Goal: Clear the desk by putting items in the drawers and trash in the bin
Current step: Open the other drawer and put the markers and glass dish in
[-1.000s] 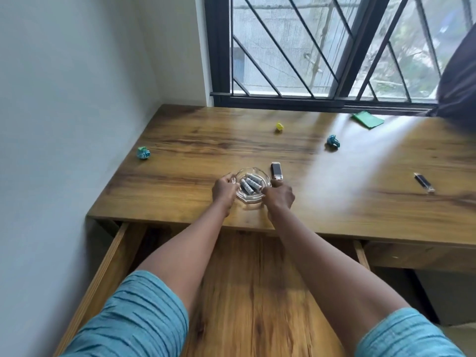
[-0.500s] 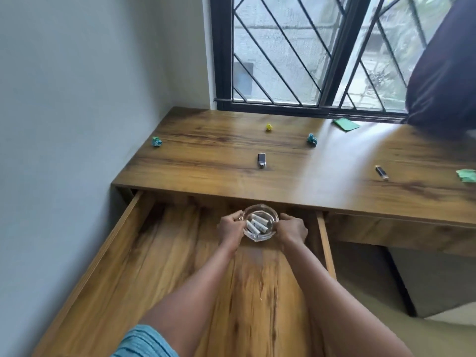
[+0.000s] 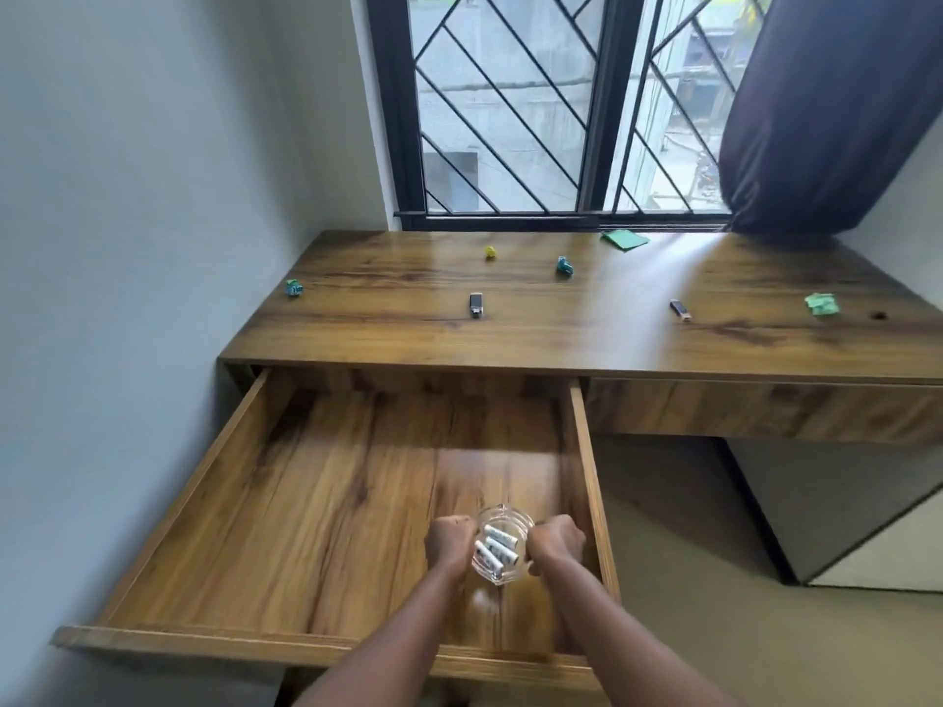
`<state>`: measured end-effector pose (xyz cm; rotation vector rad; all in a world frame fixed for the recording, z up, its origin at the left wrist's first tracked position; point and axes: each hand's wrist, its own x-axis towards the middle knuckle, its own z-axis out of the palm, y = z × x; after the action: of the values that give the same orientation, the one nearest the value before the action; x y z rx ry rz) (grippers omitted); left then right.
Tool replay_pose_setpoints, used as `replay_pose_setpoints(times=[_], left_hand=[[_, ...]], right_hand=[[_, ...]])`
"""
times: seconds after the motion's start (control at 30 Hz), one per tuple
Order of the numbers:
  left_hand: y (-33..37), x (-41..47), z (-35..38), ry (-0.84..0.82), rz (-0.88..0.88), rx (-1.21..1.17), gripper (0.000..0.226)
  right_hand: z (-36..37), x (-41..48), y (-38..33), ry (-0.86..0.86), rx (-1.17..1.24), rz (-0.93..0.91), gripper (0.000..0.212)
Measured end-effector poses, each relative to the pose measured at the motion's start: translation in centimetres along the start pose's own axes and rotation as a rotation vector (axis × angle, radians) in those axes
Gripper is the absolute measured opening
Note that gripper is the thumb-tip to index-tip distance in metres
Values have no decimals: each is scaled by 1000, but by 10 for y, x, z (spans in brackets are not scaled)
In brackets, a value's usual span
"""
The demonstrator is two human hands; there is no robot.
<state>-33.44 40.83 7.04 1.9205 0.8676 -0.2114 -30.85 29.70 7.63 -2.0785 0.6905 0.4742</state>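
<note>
Head view, sole entry.

- **Glass dish** (image 3: 502, 551): several white batteries (image 3: 497, 546) lie loose inside it. I have it within the open drawer (image 3: 306, 502), near the right wall and towards the front. I cannot tell whether it rests on the drawer floor.
- **Left hand** (image 3: 449, 538): fingers curled round the dish's left rim.
- **Right hand** (image 3: 556, 543): fingers curled round the right rim.
- **Hazards, my judgement:** glass is slick, so an uneven release could tip the dish and roll the batteries out. A hard set-down could chip it.
- **On the desk** (image 3: 561, 344):
  - black USB stick (image 3: 475, 304)
  - second stick (image 3: 680, 310)
  - teal scrap (image 3: 293, 287)
  - yellow scrap (image 3: 490, 252)
  - another teal scrap (image 3: 564, 266)
  - green sheet (image 3: 624, 239)
  - green wad (image 3: 822, 304)
- **Obstructions:** none around the dish. No bin is in view.
</note>
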Motion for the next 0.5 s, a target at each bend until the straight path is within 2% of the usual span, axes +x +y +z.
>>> replay_pose_setpoints(times=[0.23, 0.37, 0.5], left_hand=[[-12, -19, 11, 10, -58, -43, 39], [-19, -28, 19, 43, -88, -80, 21], [-21, -34, 23, 64, -97, -112, 24]], right_hand=[[0, -8, 23, -10, -64, 22, 30], [2, -16, 29, -36, -112, -7, 26], [0, -18, 32, -41, -128, -53, 23]])
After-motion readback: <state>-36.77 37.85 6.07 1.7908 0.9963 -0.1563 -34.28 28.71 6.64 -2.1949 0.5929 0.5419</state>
